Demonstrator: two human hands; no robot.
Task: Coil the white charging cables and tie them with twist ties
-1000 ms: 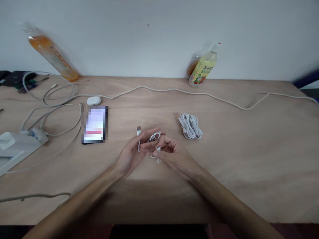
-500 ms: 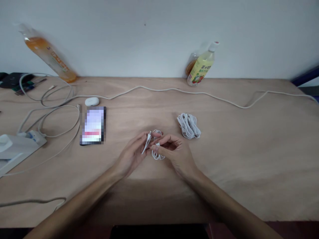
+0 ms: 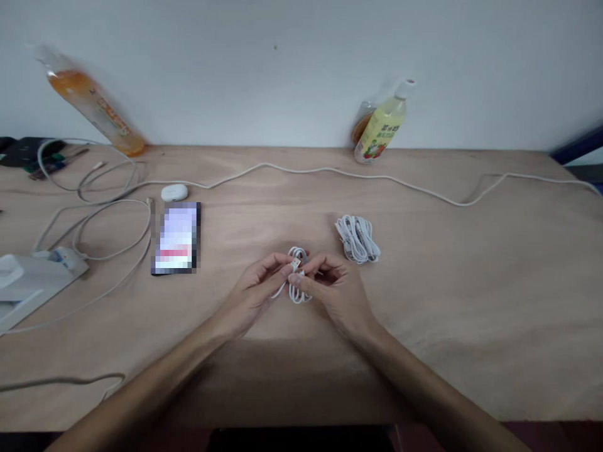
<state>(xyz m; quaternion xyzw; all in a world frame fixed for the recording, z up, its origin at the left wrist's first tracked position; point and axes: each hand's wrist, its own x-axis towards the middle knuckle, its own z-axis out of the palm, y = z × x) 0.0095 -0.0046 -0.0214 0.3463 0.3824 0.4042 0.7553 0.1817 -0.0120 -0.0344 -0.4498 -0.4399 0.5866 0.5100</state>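
A white USB cable [image 3: 298, 294], wound in a small coil, is held between my two hands above the table. My left hand [image 3: 257, 287] pinches it near a metal-tipped USB plug [image 3: 296, 263], thumb on top. A thin length of the cable hangs from under the left fingers. My right hand [image 3: 336, 290] is closed on the coil's right side, thumb and index finger pressed on its middle. Just beyond the right hand lies a bundle of white cables [image 3: 357, 238], which neither hand touches.
A phone [image 3: 176, 238] and a white earbud case [image 3: 174, 193] lie to the left. Further left are a white power strip [image 3: 42, 279] and loose cables. A long white cable [image 3: 301, 170] crosses the back. An orange bottle [image 3: 94, 107] and a yellow drink bottle [image 3: 381, 129] lean against the wall.
My left fingers have closed; the thumb now presses by the plug against the coil, where the plug end stood loose before. The right hand has barely moved.
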